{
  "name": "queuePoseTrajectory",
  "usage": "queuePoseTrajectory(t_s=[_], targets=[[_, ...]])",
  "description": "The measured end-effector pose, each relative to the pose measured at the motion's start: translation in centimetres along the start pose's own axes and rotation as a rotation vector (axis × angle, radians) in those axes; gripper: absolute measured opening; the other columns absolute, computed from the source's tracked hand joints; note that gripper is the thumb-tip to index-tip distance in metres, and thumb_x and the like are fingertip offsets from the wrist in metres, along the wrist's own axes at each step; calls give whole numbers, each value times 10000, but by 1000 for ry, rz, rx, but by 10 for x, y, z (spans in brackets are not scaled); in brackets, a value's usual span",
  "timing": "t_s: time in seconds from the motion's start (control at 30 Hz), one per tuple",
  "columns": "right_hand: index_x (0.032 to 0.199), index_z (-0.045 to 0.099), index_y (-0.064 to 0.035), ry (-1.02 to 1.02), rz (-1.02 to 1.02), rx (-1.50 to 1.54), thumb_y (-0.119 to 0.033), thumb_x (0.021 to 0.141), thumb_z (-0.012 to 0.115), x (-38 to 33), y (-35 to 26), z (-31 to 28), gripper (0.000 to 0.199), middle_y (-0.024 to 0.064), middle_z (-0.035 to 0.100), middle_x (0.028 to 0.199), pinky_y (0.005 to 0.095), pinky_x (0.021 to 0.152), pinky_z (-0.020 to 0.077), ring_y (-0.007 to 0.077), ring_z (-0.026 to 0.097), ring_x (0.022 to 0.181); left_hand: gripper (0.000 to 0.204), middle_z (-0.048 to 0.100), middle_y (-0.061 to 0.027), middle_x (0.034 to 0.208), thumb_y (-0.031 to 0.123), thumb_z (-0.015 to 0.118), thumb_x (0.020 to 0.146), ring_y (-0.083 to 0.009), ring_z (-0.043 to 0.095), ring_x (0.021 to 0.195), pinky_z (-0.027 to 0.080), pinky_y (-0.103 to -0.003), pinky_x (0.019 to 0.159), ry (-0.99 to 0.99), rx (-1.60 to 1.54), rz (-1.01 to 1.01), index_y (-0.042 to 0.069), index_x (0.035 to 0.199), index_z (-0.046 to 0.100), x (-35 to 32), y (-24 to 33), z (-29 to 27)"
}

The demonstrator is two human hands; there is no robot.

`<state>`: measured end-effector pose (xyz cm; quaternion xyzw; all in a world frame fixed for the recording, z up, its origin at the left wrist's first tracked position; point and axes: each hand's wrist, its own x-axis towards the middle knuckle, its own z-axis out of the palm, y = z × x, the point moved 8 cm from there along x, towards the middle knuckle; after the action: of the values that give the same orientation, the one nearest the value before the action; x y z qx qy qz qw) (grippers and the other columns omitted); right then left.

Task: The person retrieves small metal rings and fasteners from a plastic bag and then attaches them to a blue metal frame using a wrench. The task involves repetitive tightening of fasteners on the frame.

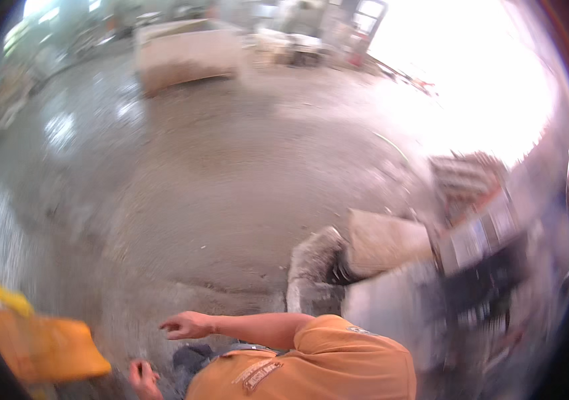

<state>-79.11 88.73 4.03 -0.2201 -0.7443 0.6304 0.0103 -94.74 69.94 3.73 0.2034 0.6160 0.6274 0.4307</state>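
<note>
Single fisheye view, taken from the head, angled down and outward; orange shirt [358, 370] is seen from close above, floor [218, 160] is covered out to pale container [188, 55], well off.

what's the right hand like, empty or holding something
Empty, it seems: the right hand has loosely bent fingers, and no object shows between them.

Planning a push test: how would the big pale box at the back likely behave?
The pale box is probably hard to tip, being clearly wider than tall; likely stiff, as its sides look flat; possibly heavy, given its bulk, though blur hides its material.
</note>
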Motion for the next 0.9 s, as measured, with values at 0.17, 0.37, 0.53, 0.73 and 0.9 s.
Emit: queuePoseTrajectory(t_s=[0.17,0.37,0.53,0.73,0.9], targets=[[1170,601,-49,-217,-239,58,-172,881,625,152,-91,16,315,86,651,973,280,792,480,128,586,864,194,518,6,747,182,540,923,-68,445,632,368,-221,553,134,-247,-80,2,982,585,104,84,9],[1111,632,-32,-195,-173,114,-67,862,632,279,-153,-9,251,63,657,940,241,771,485,107,599,874,195,554,3,799,192,576,900,-80,479,709,403,-233,629,-8,-280,-134,18,983,604,229,112,-55],[1027,648,1,-71,-231,-19,-22,840,652,384,-181,-56,189,60,652,926,235,753,490,104,598,850,172,537,23,775,191,599,891,-77,467,701,396,-230,631,-104,-164,-271,34,961,597,335,168,-83],[939,656,-16,-267,-375,73,13,832,646,564,-209,-71,112,56,644,892,228,712,484,108,599,792,225,481,44,697,275,561,931,-64,424,633,362,-221,567,0,-229,-130,54,894,588,469,199,-158],[959,609,7,-629,-140,71,-37,881,609,705,-244,-19,89,48,645,848,228,693,490,99,601,761,208,466,27,684,241,539,941,-75,410,616,353,-227,544,310,-428,-105,45,889,583,510,230,-250]])
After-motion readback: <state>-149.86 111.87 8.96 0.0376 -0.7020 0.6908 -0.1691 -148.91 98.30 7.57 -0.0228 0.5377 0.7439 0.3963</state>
